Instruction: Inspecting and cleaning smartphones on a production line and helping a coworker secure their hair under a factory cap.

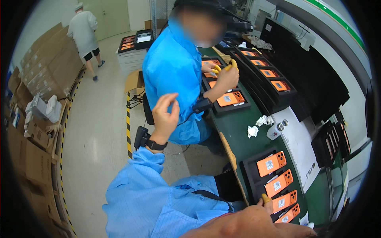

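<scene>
My left hand (164, 117) is raised over the floor beside a co-worker, fingers loosely bent and apart, with nothing in it. A black band with a small device (142, 137) sits on that wrist. Low in the picture, my right hand (266, 206) reaches to the near edge of a black tray (250, 174). A yellow finger cover shows on one fingertip; the other fingers are mostly hidden. Several orange phones lie in the tray, back side up, with white labels. The hand is by the lower left corner of the third orange phone (285, 202), perhaps touching it.
A co-worker in a blue smock (170, 67) handles orange phones in another tray (234, 108) farther along the green table (238, 127). Crumpled white tissues (253, 131) and a white bottle (274, 131) stand between. Stacked black trays line the back. Cartons (51, 59) fill the left wall.
</scene>
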Available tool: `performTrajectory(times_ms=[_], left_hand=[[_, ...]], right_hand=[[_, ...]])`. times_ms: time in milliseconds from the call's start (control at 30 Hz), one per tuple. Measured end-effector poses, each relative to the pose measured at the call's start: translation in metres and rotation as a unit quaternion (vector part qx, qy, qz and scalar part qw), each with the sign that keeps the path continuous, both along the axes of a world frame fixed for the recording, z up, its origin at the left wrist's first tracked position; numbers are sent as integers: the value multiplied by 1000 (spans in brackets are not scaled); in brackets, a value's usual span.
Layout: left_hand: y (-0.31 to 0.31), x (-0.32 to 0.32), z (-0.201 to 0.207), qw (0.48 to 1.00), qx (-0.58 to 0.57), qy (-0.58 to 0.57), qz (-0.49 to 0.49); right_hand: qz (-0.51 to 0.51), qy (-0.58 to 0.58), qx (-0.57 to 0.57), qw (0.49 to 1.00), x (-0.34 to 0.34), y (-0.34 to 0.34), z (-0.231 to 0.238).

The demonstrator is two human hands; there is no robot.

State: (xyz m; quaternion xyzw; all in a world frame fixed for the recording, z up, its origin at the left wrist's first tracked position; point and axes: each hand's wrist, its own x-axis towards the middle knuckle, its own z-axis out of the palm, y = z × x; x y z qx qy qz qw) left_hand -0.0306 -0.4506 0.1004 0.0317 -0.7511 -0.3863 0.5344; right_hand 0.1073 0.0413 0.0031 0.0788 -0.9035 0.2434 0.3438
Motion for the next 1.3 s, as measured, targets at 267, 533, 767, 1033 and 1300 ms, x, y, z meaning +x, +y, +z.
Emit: performTrajectory(times_ms=[267, 533, 767, 1033, 1300], left_hand=[[-58, -29, 8, 991, -32, 14, 131], [-15, -23, 11, 985, 85, -64, -138], [30, -13, 27, 960, -160, -94, -209], [19, -33, 116, 954, -217, -11, -207], [29, -102, 179, 880, -459, 117, -29]], right_hand=[[78, -80, 126, 986, -8, -38, 20], [105, -159, 75, 979, -13, -64, 44], [163, -159, 112, 967, -51, -82, 87], [207, -64, 73, 974, -147, -139, 182], [299, -3, -229, 927, -250, -214, 257]])
